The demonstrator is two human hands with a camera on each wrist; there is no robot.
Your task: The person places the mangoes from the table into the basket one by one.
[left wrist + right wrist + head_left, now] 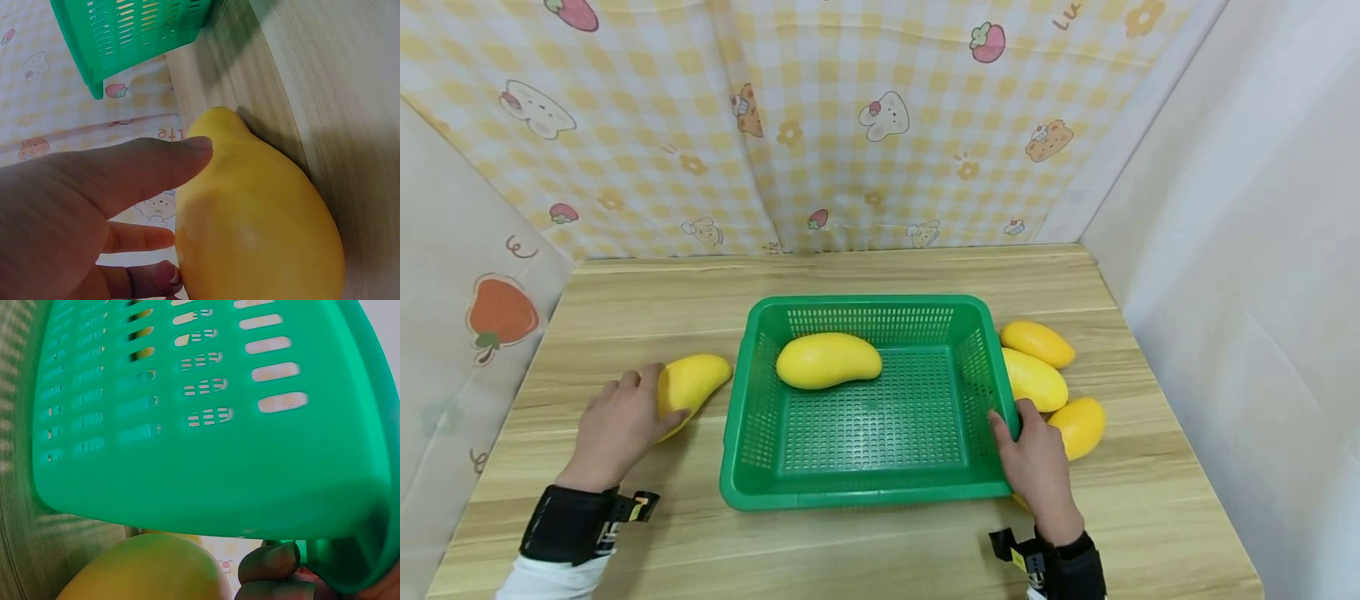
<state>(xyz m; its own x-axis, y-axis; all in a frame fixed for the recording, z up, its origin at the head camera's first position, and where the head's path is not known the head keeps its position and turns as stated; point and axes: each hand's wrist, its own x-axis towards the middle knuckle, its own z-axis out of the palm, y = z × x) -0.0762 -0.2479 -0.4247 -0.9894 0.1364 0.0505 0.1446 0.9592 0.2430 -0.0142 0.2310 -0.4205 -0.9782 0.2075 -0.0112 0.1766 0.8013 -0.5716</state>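
Note:
My left hand [621, 429] grips a yellow mango [692, 385] on the table, left of the basket. In the left wrist view the thumb lies across that mango [256, 219] near its narrow end, with other fingers against its side. A green plastic basket [872, 500] stands in the middle, with one mango [827, 361] lying at its back left inside. My right hand [1037, 467] pinches the basket's right rim near the front corner, thumb over the inner side. Seen from the right wrist, curled fingers [269, 562] sit under the rim of the basket [187, 481].
Right of the basket lie several mangoes, among them a back one [1037, 343], a paler one [1036, 380] close to the basket wall and one [1078, 427] beside my right hand. A patterned curtain [820, 167] hangs behind the wooden table [850, 550]; white sheets flank it.

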